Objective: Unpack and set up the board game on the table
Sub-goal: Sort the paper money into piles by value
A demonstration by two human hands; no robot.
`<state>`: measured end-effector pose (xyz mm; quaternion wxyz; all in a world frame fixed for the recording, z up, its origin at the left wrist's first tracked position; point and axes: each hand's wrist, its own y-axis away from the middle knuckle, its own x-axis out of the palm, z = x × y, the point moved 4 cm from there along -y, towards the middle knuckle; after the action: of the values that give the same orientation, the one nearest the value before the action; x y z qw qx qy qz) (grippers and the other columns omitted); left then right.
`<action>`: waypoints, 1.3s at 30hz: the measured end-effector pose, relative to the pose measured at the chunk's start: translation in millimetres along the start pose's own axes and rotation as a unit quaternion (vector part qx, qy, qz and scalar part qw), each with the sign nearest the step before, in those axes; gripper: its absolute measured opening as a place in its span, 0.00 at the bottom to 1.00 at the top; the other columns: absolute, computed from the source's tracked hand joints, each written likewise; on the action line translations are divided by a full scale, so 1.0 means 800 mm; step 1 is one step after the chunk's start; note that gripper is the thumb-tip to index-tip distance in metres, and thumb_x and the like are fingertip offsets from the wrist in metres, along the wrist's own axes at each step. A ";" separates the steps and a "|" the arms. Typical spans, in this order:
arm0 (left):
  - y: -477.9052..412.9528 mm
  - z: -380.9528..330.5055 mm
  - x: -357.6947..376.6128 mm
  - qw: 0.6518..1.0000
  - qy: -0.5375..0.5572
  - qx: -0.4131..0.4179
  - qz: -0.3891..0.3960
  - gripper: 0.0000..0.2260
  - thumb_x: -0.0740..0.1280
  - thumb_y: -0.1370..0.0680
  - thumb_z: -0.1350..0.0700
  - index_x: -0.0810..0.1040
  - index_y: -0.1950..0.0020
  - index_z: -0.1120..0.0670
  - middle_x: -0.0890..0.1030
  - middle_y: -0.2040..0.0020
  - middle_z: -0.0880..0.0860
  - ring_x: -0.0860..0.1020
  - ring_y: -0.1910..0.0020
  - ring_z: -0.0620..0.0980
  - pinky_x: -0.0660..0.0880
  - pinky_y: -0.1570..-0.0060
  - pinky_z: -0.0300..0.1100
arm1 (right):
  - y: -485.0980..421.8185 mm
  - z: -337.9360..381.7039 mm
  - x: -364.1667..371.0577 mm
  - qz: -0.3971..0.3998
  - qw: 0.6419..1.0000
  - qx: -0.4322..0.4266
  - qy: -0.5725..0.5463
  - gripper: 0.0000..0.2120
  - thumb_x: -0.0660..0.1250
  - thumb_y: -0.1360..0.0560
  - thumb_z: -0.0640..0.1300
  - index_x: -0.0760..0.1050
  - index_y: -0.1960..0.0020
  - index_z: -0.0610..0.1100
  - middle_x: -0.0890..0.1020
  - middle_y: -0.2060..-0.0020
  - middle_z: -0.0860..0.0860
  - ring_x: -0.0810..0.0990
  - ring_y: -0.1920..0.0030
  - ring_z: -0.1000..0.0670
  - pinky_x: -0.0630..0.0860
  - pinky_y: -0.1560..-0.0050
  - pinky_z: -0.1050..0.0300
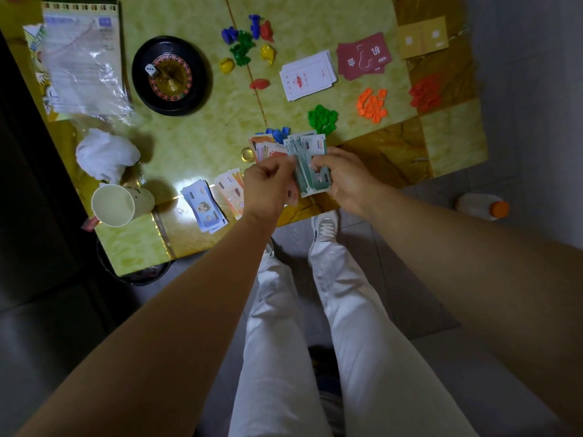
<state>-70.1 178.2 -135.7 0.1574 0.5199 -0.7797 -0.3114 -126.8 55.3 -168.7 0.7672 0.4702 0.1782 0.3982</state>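
My right hand (344,178) grips a fanned stack of green play-money notes (310,159) above the table's near edge. My left hand (268,187) pinches notes at the stack's left side, fingers curled. Pink and orange notes (228,187) lie under my left hand, and a blue note pile (205,206) sits to their left. A gold coin (247,155) lies just beyond. Farther out are white cards (307,75), red cards (362,56), yellow cards (422,37), coloured pawns (246,45) and green (323,116), orange (372,104) and red (426,93) token heaps.
A black roulette wheel (170,75) holding a white die (150,70) stands at the left. The game box under a plastic bag (82,58), crumpled white tissue (105,156) and a tipped paper cup (118,203) fill the left side. A bottle (482,206) lies on the floor.
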 end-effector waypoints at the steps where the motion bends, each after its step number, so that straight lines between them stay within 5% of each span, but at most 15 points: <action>1: 0.000 0.001 0.000 1.000 -0.007 0.006 0.004 0.13 0.65 0.20 0.61 0.79 0.63 0.63 0.78 0.73 0.49 0.74 0.75 0.43 0.72 0.73 0.35 | 0.000 0.000 0.001 0.002 1.000 -0.004 0.008 0.06 0.63 0.24 0.33 0.77 0.52 0.41 0.81 0.54 0.41 0.80 0.56 0.44 0.77 0.49 0.44; 5: -0.001 0.002 0.002 1.000 -0.007 -0.003 -0.003 0.07 0.67 0.22 0.62 0.82 0.56 0.64 0.79 0.73 0.49 0.75 0.75 0.43 0.74 0.73 0.35 | 0.002 0.002 0.006 0.012 0.998 -0.029 0.056 0.08 0.62 0.23 0.35 0.77 0.51 0.46 0.81 0.56 0.47 0.80 0.56 0.49 0.75 0.59 0.56; 10: -0.007 0.003 -0.001 0.999 -0.051 -0.007 -0.012 0.13 0.67 0.22 0.60 0.80 0.65 0.62 0.75 0.75 0.58 0.70 0.79 0.49 0.71 0.75 0.38 | 0.004 0.009 0.004 0.008 0.984 -0.059 0.170 0.10 0.61 0.23 0.35 0.74 0.43 0.41 0.79 0.56 0.47 0.79 0.58 0.51 0.76 0.59 0.58; 13: -0.014 0.011 -0.002 0.993 -0.113 -0.007 -0.027 0.14 0.67 0.23 0.59 0.79 0.67 0.63 0.76 0.74 0.59 0.72 0.75 0.53 0.74 0.67 0.49 | 0.008 0.013 0.013 0.038 0.966 -0.068 0.247 0.11 0.59 0.21 0.36 0.71 0.39 0.41 0.77 0.58 0.51 0.77 0.59 0.53 0.73 0.63 0.61; 17: -0.017 0.013 -0.004 0.989 -0.141 -0.015 -0.031 0.16 0.66 0.22 0.59 0.78 0.71 0.57 0.75 0.76 0.59 0.73 0.76 0.53 0.75 0.66 0.47 | 0.004 0.010 0.013 0.045 0.946 -0.081 0.311 0.12 0.63 0.22 0.36 0.72 0.40 0.39 0.80 0.47 0.43 0.79 0.49 0.46 0.76 0.50 0.51; 22: -0.021 0.026 -0.028 0.987 -0.124 -0.048 -0.084 0.09 0.66 0.24 0.62 0.83 0.60 0.53 0.79 0.76 0.47 0.79 0.71 0.49 0.80 0.61 0.46 | -0.010 0.011 -0.006 -0.078 0.894 -0.155 0.413 0.06 0.69 0.26 0.38 0.79 0.51 0.37 0.83 0.53 0.41 0.80 0.52 0.44 0.74 0.54 0.52; 26: -0.019 0.033 -0.048 0.989 -0.087 -0.041 -0.112 0.08 0.64 0.24 0.65 0.84 0.53 0.57 0.81 0.68 0.51 0.82 0.63 0.54 0.81 0.58 0.55 | -0.009 0.010 -0.010 -0.145 0.867 -0.195 0.434 0.07 0.69 0.28 0.38 0.80 0.49 0.42 0.82 0.58 0.48 0.78 0.56 0.50 0.73 0.56 0.58; 30: -0.023 0.046 -0.060 0.990 -0.071 -0.003 -0.120 0.08 0.65 0.25 0.64 0.84 0.55 0.57 0.78 0.73 0.44 0.80 0.64 0.52 0.81 0.56 0.57 | -0.017 -0.005 0.012 -0.152 0.834 -0.259 0.463 0.07 0.67 0.29 0.36 0.76 0.51 0.41 0.80 0.55 0.44 0.78 0.53 0.42 0.74 0.55 0.48; 35: -0.023 0.055 -0.062 0.992 -0.056 0.024 -0.110 0.10 0.63 0.24 0.67 0.83 0.51 0.58 0.79 0.71 0.39 0.78 0.65 0.38 0.80 0.56 0.45 | -0.028 -0.023 0.028 -0.154 0.798 -0.277 0.513 0.09 0.65 0.28 0.35 0.74 0.47 0.38 0.78 0.49 0.40 0.76 0.47 0.40 0.67 0.55 0.51; 39: -0.020 0.054 -0.067 0.993 -0.035 0.039 -0.108 0.09 0.63 0.23 0.67 0.82 0.54 0.57 0.74 0.69 0.51 0.71 0.68 0.39 0.73 0.62 0.35 | -0.033 -0.026 0.023 -0.173 0.860 -0.239 0.417 0.09 0.66 0.26 0.38 0.74 0.47 0.37 0.81 0.51 0.41 0.79 0.51 0.41 0.70 0.57 0.53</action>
<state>-61.1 236.1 -174.7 0.0747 0.5956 -0.7357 -0.3138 -117.0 75.3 -200.1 0.7663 0.0243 0.4593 0.4486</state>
